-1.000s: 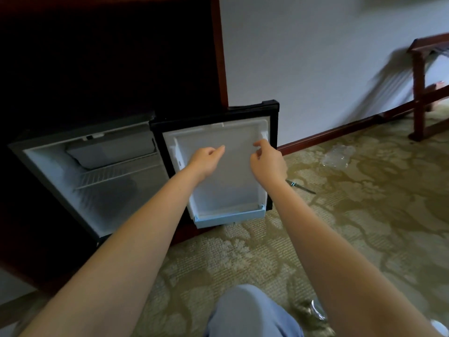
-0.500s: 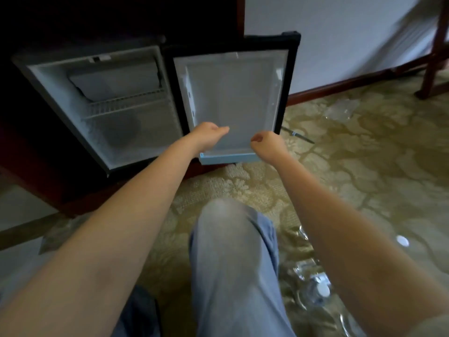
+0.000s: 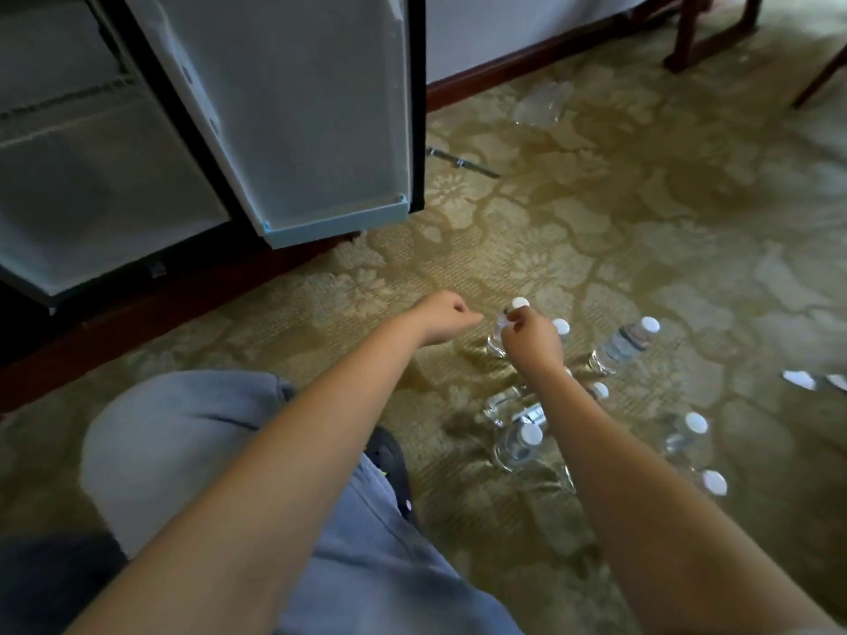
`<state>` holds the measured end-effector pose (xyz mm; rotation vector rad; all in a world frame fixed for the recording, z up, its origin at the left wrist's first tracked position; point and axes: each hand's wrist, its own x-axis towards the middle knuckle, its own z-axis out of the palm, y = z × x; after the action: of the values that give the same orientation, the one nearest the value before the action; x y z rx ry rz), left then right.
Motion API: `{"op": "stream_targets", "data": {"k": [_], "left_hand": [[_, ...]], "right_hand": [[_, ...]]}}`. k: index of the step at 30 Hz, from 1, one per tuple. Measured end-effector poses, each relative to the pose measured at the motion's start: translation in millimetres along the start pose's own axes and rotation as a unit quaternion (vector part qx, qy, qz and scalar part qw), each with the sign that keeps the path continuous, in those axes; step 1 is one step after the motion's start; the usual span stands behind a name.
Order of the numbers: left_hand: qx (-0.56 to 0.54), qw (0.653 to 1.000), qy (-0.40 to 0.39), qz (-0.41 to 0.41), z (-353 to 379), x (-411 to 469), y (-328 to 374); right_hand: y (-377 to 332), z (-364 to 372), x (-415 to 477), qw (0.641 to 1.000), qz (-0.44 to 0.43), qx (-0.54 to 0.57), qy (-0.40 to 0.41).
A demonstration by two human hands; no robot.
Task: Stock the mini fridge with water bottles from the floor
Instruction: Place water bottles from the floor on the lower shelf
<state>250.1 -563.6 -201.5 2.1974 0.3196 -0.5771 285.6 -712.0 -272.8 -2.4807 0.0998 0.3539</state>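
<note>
The mini fridge stands open at the upper left, its inside bare, with its door swung out toward me. Several clear water bottles with white caps stand on the patterned carpet to the right, among them one further right and one nearer me. My right hand pinches the neck of the front bottle, just under its cap. My left hand hovers beside it to the left, fingers curled, holding nothing.
My bent knee in grey trousers fills the lower left. Crumpled clear plastic wrap and a thin dark rod lie near the baseboard. Wooden furniture legs stand at the upper right. White scraps lie at the right.
Both hands came down from the fridge door to the bottles on the carpet. My view tilted down, and the right hand closed on a bottle's neck.
</note>
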Motion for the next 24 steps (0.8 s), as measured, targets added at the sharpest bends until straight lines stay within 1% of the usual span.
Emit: {"op": "stream_targets", "data": {"k": [3,7,8,10,12,14,17,20,22,24], "left_hand": [[0.003,1.000,-0.021,-0.004,23.4,11.4,1.7],[0.007,1.000,-0.017,-0.006,31.1,27.1,8.1],[0.009,1.000,-0.020,-0.006,30.4,30.3,9.5],[0.012,1.000,-0.024,-0.010,25.7,37.1,10.7],[0.016,1.000,-0.021,-0.011,17.8,43.0,7.1],[0.016,1.000,-0.006,-0.014,8.0,51.1,0.1],[-0.001,0.999,0.018,-0.029,-2.2,58.2,-18.6],[-0.009,0.998,0.021,-0.056,-6.0,64.0,-37.1],[0.000,0.997,0.020,-0.070,-6.8,66.8,-46.4],[0.002,0.997,0.024,-0.078,-7.0,68.7,-51.6]], "right_hand": [[24.7,-1.4,2.2,0.998,0.030,0.008,0.048],[40.2,-5.2,24.2,0.997,0.043,-0.016,0.055],[41.0,-5.7,31.0,0.997,0.041,-0.032,0.049],[40.8,-4.5,46.5,0.994,0.021,-0.099,0.034],[36.6,-2.6,61.6,0.984,-0.010,-0.175,0.016],[31.1,-0.5,79.0,0.975,-0.037,-0.217,-0.012],[27.3,6.7,100.5,0.955,-0.047,-0.288,-0.059],[28.3,22.2,112.4,0.928,-0.054,-0.357,-0.092],[27.9,33.6,116.5,0.926,-0.056,-0.359,-0.105],[24.9,40.7,117.7,0.936,-0.057,-0.328,-0.113]]}}
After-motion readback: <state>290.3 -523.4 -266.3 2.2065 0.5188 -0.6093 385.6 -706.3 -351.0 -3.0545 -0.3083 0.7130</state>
